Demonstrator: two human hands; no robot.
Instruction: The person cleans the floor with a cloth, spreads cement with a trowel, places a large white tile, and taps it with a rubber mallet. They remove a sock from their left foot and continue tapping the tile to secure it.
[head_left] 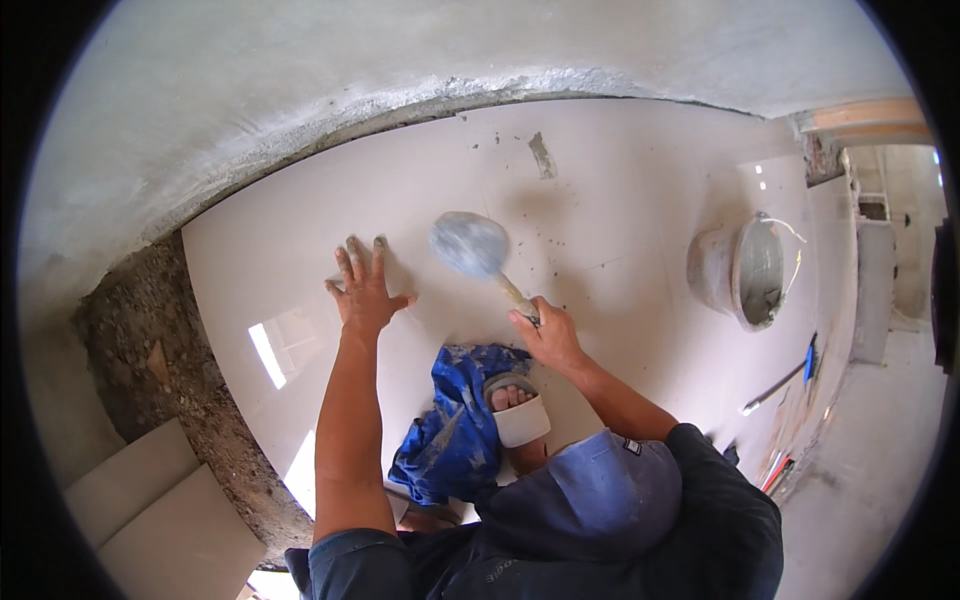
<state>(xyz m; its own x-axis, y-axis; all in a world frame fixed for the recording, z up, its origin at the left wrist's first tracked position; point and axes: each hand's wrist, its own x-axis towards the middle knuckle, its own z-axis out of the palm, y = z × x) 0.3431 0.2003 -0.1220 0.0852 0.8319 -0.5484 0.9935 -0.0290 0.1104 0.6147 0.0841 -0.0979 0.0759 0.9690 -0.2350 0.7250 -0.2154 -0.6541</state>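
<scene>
Right hand with a mallet, left hand flat on the floor

In the head view, we see that the grip of the right hand is wrapped around the handle of the mallet. Its grey head is blurred and lies farther forward, between the two hands; we cannot tell whether it touches the pale tiled floor. The left hand rests there with fingers spread, so its grip is unclosed. Nearer to us, a blue cloth lies beside a foot in a sandal. On the right we notice a grey bucket, well apart from both hands. Along the far edge stands a rough grey wall.
</scene>
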